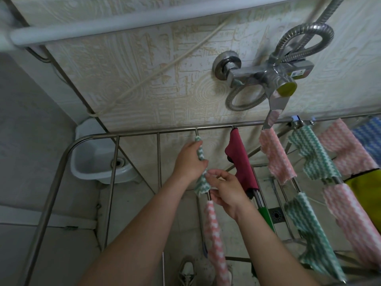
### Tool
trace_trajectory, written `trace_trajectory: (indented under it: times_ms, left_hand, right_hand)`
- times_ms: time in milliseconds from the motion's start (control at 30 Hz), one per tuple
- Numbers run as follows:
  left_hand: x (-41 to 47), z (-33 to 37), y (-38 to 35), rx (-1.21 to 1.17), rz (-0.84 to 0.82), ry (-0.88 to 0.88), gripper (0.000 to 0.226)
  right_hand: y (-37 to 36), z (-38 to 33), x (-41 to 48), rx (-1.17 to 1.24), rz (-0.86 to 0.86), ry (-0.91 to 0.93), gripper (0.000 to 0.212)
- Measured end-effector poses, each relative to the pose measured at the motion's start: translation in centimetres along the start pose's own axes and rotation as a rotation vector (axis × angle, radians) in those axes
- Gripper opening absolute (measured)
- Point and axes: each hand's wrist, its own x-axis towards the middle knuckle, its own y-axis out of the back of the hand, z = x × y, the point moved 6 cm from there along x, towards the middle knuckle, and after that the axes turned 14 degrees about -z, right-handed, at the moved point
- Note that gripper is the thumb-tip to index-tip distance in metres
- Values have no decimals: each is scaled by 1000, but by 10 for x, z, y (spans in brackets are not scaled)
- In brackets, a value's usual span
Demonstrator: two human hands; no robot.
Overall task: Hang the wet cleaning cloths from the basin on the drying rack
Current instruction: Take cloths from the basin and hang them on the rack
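A green-and-white zigzag cloth [201,182] lies along one rail of the steel drying rack [156,134]. My left hand [190,161] grips its far end near the rack's top bar. My right hand [223,189] pinches its near end. A pink-and-white cloth [216,238] hangs on the same rail, closer to me. On the rails to the right hang a dark red cloth [242,159], a pink one [276,154], two green ones [313,153] and further pink ones [348,147]. The basin is not in view.
A chrome shower mixer [268,76] with a coiled hose juts from the patterned wall above the rack. A white floor-level bowl with a drain [99,162] sits at the left behind the rack. A shoe [187,271] shows below. A yellow cloth [369,188] hangs at the right edge.
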Motion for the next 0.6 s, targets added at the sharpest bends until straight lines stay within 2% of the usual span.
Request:
trace_trajectory:
  times_ms: [100, 267, 333, 433, 500, 600]
  left_hand:
    - [5, 1, 2, 32, 16, -15, 65]
    - [7, 3, 2, 64, 63, -43, 63]
    - [11, 3, 2, 97, 62, -50, 66]
    - [13, 0, 4, 100, 47, -32, 72]
    - [11, -1, 6, 99, 41, -36, 76]
    - [6, -3, 3, 97, -12, -82, 84]
  right_hand:
    - [0, 0, -4, 66, 27, 100, 26]
    - [7, -4, -15, -102, 185, 295, 24]
    - [11, -6, -21, -225, 265, 332, 23]
    - [14, -4, -23, -556, 350, 281, 22]
    - [11, -6, -23, -678, 354, 285, 16]
    - [1, -13, -22, -666, 276, 348, 11]
